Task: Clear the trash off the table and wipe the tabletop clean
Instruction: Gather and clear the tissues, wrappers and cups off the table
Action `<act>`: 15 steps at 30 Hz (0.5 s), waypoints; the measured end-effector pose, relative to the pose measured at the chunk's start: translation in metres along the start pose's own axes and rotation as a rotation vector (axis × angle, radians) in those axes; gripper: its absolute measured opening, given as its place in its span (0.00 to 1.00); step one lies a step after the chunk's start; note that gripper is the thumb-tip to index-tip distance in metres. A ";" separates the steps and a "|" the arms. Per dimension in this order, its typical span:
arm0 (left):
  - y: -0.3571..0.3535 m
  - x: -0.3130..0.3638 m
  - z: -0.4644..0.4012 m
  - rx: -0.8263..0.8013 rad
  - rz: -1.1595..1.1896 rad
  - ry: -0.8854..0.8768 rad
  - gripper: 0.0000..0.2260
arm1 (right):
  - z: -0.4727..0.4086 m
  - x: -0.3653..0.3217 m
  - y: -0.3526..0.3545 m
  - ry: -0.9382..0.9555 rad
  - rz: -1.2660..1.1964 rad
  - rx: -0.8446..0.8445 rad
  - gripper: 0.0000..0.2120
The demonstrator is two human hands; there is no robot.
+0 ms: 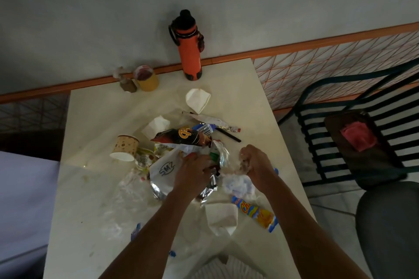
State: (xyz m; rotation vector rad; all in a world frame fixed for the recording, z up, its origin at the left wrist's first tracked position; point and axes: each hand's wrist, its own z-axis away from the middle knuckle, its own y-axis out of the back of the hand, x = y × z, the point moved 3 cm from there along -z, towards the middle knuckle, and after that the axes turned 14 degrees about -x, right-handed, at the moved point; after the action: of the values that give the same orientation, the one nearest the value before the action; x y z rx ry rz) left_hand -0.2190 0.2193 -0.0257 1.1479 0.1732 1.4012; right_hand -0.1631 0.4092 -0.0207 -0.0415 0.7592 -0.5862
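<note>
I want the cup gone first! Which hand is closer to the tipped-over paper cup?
Left. The left hand sits in the wrapper pile, just right of the paper cup. The right hand is farther right, gripping clear plastic.

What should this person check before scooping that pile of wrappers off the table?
1. Left hand has hold of the foil wrappers: ok, fingers curled into the pile.
2. Right hand grips the clear plastic: ok.
3. Tipped paper cup gathered: not ok, lies beside the pile.
4. Black pen kept out of the trash: cannot tell, it touches the pile's edge.
5. Orange bottle clear of the sweep: ok, stands apart at the wall.
6. Bin within reach: cannot tell, none in view.
</note>
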 end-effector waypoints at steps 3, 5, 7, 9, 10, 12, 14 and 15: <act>-0.004 -0.001 0.000 -0.012 -0.008 0.024 0.12 | 0.001 0.000 0.001 0.020 0.146 -0.105 0.05; -0.004 -0.003 -0.001 0.009 0.026 0.052 0.12 | 0.000 -0.002 0.003 0.036 0.181 -0.110 0.12; -0.004 -0.003 -0.001 0.024 0.046 0.060 0.12 | -0.003 -0.002 0.005 0.056 0.174 -0.112 0.16; -0.004 -0.002 -0.003 0.025 0.054 0.057 0.11 | -0.007 -0.002 0.005 0.054 0.079 -0.123 0.18; -0.003 -0.002 -0.003 0.029 0.059 0.055 0.11 | -0.011 -0.002 0.005 0.048 0.021 -0.134 0.18; -0.004 -0.001 -0.003 0.031 0.065 0.057 0.10 | -0.016 -0.004 0.001 0.044 -0.049 -0.168 0.17; -0.004 -0.002 -0.004 0.031 0.071 0.072 0.10 | -0.020 -0.005 -0.003 0.026 -0.034 -0.188 0.12; -0.004 -0.001 -0.004 0.032 0.072 0.073 0.10 | -0.020 -0.006 -0.003 0.021 0.005 -0.188 0.11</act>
State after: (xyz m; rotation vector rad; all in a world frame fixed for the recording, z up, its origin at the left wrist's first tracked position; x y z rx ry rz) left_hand -0.2194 0.2213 -0.0315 1.1394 0.2081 1.5092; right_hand -0.1816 0.4129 -0.0309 -0.2075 0.8325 -0.5095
